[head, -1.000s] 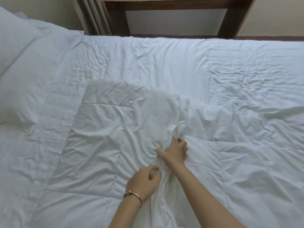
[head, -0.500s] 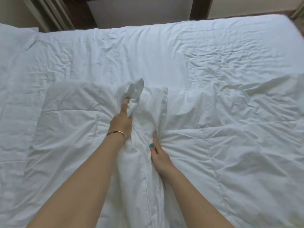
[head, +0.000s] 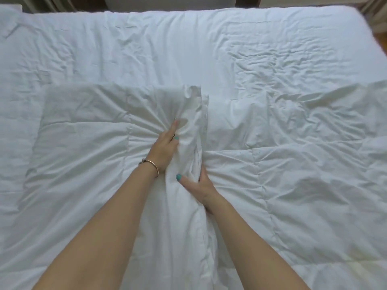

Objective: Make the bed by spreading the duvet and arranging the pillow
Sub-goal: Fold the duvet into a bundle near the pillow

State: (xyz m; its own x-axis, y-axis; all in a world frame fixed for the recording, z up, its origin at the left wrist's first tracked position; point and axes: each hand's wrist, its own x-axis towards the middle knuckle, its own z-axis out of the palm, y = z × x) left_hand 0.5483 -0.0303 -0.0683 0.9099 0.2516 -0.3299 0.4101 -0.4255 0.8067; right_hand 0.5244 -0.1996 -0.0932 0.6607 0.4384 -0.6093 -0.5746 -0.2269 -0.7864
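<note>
Two hands, left hand [head: 165, 146] and right hand [head: 199, 186], each grip the duvet [head: 293, 185] fold; pull gently apart to flatten it.

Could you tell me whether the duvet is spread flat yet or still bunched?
Still bunched: the duvet is gathered into a ridge between the left hand and right hand, with creases radiating outward.

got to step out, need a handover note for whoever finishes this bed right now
Left hand: grips the bunched ridge of the duvet at mid-bed, higher up.
Right hand: grip on the same ridge, nearer you.
Duvet covers only the near part of the bed; sheet bare beyond.
Pillow at far left edge.
Left: flatten the ridge, spread the duvet, set the pillow.
</note>
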